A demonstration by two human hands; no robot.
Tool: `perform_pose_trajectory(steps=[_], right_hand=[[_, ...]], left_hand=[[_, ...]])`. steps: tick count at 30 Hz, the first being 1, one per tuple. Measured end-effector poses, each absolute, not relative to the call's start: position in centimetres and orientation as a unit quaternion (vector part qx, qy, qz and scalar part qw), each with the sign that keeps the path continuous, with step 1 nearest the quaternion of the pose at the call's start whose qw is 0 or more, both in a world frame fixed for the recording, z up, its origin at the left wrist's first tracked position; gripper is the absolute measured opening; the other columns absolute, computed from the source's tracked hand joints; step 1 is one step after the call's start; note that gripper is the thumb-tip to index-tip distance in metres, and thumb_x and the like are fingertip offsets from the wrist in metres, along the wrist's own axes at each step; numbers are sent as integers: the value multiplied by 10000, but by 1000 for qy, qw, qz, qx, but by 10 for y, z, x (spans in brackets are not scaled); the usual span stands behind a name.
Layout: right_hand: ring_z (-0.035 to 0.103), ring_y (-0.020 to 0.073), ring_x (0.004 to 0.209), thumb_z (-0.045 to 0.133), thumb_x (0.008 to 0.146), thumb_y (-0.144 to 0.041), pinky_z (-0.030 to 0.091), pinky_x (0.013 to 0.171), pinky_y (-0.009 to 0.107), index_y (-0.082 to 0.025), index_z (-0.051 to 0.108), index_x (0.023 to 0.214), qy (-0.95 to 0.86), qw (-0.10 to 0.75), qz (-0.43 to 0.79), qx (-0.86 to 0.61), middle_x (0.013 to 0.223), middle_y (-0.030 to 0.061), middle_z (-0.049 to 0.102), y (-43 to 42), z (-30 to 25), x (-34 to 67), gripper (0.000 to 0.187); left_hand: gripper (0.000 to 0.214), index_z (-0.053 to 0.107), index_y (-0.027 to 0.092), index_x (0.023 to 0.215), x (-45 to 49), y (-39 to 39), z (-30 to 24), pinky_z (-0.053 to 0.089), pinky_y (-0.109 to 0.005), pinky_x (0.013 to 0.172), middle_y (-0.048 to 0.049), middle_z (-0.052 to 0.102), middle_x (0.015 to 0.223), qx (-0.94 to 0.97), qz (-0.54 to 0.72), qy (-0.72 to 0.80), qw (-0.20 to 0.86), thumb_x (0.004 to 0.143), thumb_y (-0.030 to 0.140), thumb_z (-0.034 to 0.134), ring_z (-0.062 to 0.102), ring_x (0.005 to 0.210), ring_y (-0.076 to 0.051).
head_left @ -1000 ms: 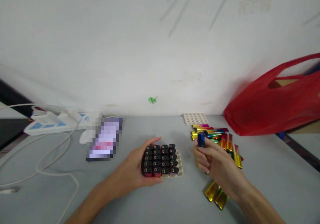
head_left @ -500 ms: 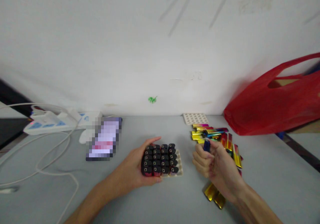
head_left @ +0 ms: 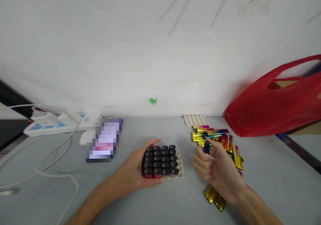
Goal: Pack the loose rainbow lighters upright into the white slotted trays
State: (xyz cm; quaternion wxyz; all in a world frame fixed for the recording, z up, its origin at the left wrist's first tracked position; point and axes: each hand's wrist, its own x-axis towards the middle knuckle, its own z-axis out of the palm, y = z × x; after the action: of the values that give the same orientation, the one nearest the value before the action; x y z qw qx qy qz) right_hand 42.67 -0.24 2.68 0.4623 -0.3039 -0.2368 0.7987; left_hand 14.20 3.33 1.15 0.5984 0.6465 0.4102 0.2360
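- Lighters [head_left: 220, 202], by their shape, lie nearest: a gold pair, side by side.
- The right hand [head_left: 213, 169] is curled closed around a blue lighter [head_left: 206, 148], its end poking up, apart from the tray; a firm, upright hold would seem best.
- The left hand [head_left: 137, 166] is clamped around the left side of the black-capped lighters [head_left: 157, 159], which stand in rows in a cream tray [head_left: 181, 172] with bare sockets along its right; even, gentle pressure should keep the rows from leaning.
- Beyond the right hand, a pile of metallic lighters [head_left: 230, 143] lies loose.
- Farthest, a second tray [head_left: 196, 119] sits near the wall [head_left: 160, 51].
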Motion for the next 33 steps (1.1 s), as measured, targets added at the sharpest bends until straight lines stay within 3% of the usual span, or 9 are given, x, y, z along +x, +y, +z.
perform_pose_trajectory(steps=[9, 12, 14, 16, 18, 21, 26, 30, 33], right_hand=[[78, 69, 500, 748, 941, -657, 108, 443, 232, -246, 363, 667, -245, 456, 799, -307, 584, -127, 188, -5, 18, 419, 627], [110, 80, 527, 712, 988, -695, 113, 464, 218, -222, 491, 772, -289, 460, 756, -365, 632, -114, 242, -9, 17, 414, 565], [201, 87, 515, 654, 1049, -673, 186, 474, 215, -217, 618, 940, -354, 477, 691, -413, 654, -95, 341, -11, 17, 411, 470], [430, 112, 588, 614, 1101, -603, 379, 576, 227, -234, 697, 1088, -435, 492, 607, -447, 734, -49, 511, -13, 18, 408, 378], [628, 175, 869, 630, 1113, -530, 499, 823, 281, -254, 752, 1135, -510, 494, 524, -471, 934, 15, 674, -13, 19, 408, 302], [642, 247, 1153, 673, 1094, -475, 475, 1015, 354, -291, 804, 1194, -577, 481, 425, -505, 1177, 45, 744, -11, 19, 412, 247], [685, 252, 1060, 734, 1061, -452, 501, 986, 404, -350, 806, 1311, -586, 470, 371, -545, 1204, 26, 796, -7, 12, 419, 280], [730, 278, 1202, 749, 1055, -418, 518, 1093, 450, -376, 831, 1283, -603, 469, 340, -549, 1283, 19, 826, -8, 8, 418, 246], [744, 268, 1257, 739, 1064, -380, 538, 1128, 449, -401, 824, 1295, -624, 460, 314, -548, 1325, -4, 829, -9, 7, 416, 248]], left_hand=[[1052, 389, 302, 1654, 142, 35, 12, 645, -343, 792, -36, 765, 1161, 662, 235, 403, 586, 767, 196, 944, 783, 820, -210], [1050, 397, 306, 1648, 142, 35, 13, 646, -335, 776, -37, 763, 1183, 672, 234, 409, 571, 761, 203, 949, 784, 819, -209], [1045, 412, 310, 1640, 142, 35, 12, 645, -331, 771, -45, 755, 1230, 678, 234, 413, 561, 752, 198, 952, 783, 822, -207], [1031, 427, 310, 1631, 142, 35, 12, 645, -333, 777, -48, 748, 1256, 683, 235, 413, 555, 751, 195, 950, 783, 825, -205], [1023, 420, 308, 1633, 142, 35, 12, 648, -338, 780, -44, 747, 1243, 680, 239, 410, 559, 760, 200, 943, 783, 816, -203], [1034, 396, 311, 1643, 142, 35, 13, 654, -343, 770, -40, 755, 1212, 672, 237, 410, 570, 768, 215, 940, 784, 803, -206], [1030, 406, 319, 1638, 142, 35, 12, 661, -350, 781, -48, 758, 1238, 676, 231, 413, 565, 764, 211, 940, 790, 820, -213], [1040, 382, 303, 1650, 141, 35, 10, 656, -341, 769, -22, 780, 1116, 668, 234, 406, 578, 773, 215, 934, 782, 795, -210], [1049, 382, 312, 1656, 140, 35, 8, 655, -340, 766, -27, 784, 1137, 671, 231, 410, 573, 773, 212, 940, 784, 808, -214]])
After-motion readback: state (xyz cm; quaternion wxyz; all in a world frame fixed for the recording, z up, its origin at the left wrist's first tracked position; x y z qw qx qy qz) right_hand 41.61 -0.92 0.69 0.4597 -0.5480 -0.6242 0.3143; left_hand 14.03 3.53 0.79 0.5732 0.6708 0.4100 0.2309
